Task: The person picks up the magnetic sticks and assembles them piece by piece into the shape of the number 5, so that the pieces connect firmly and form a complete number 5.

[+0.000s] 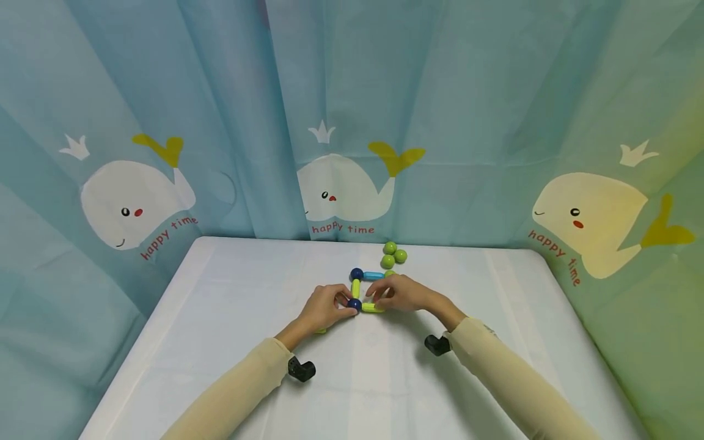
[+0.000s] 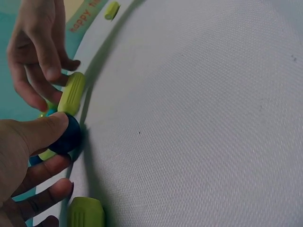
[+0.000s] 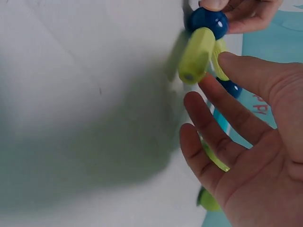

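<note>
Backdrop: blue curtain point(image 1: 440, 122) printed with white whales and the words "happy time", hanging behind and to both sides of the tabletop; the right panel looks greenish-yellow.
Tabletop: white cloth-covered tabletop point(image 1: 220, 342), fine weave visible in the wrist views; rounded far corners meet the curtain.
Open room: wide bare cloth left, right and near of the hands; less room on the far side, where the loose balls lie near the curtain.
Frame: small build of rods and balls at mid-tabletop, slightly toward the far edge; a light blue rod point(image 1: 374, 275) runs along the far side, a green rod point(image 1: 355, 288) down the left side, a near green rod point(image 1: 373, 307) along the near side.
Corner balls: far blue ball point(image 1: 357, 274) joins the blue rod and the left green rod; near blue ball point(image 1: 354, 304) joins the two green rods.
Loose balls: three green balls point(image 1: 393, 254) clustered beyond the frame, touching one another.
Spare rod: a green rod point(image 2: 86, 213) lying on the cloth under the left hand, mostly hidden in the head view.
Left hand: left hand point(image 1: 324, 307), grip closed on the near blue ball, thumb on top.
Right hand: right hand point(image 1: 400, 293), fingers curled, fingertips pinching the near green rod.
</note>
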Demonstrator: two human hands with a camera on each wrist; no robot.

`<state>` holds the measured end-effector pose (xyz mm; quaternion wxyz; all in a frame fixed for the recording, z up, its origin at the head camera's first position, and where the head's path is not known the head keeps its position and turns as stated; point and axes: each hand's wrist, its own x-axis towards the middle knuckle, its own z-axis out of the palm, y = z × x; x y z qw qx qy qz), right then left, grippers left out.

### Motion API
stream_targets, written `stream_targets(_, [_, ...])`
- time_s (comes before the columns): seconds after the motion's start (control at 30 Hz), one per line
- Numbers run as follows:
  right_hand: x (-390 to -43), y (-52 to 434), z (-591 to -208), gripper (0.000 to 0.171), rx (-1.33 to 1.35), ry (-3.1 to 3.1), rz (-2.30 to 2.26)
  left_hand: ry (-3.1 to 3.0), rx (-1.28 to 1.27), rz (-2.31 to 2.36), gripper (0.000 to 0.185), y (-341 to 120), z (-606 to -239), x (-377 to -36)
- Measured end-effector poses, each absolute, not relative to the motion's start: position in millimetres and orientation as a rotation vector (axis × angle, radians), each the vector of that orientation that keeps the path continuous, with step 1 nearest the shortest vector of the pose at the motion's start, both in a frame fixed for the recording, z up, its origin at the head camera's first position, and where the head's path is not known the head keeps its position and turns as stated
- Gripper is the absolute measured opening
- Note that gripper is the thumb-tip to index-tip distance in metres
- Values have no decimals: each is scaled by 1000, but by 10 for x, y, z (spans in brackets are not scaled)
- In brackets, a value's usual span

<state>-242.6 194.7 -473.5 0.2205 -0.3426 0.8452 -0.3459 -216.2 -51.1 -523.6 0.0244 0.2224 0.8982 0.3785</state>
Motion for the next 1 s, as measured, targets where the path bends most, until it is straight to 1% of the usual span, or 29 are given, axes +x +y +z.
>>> stream_targets(0.27, [-2446, 2127, -4532, 28, -1015, 2493, -927, 2774, 686, 1183, 26, -510, -5238, -2154])
stream_targets(0.5, [-2457, 2307, -4433, 35, -950, 2641, -916, 2774, 667, 1168, 26, -514, -5236, -2159])
stream_targets(0.8, [-2552, 2463, -4526, 32, -933, 2782, -970, 2781, 681, 1176, 26, -522, -5219, -2145])
stream_targets(1.0, [-2670, 2467, -4626, 36, -841, 2857, -1035, 2773, 664, 1166, 25, -514, -5214, -2135])
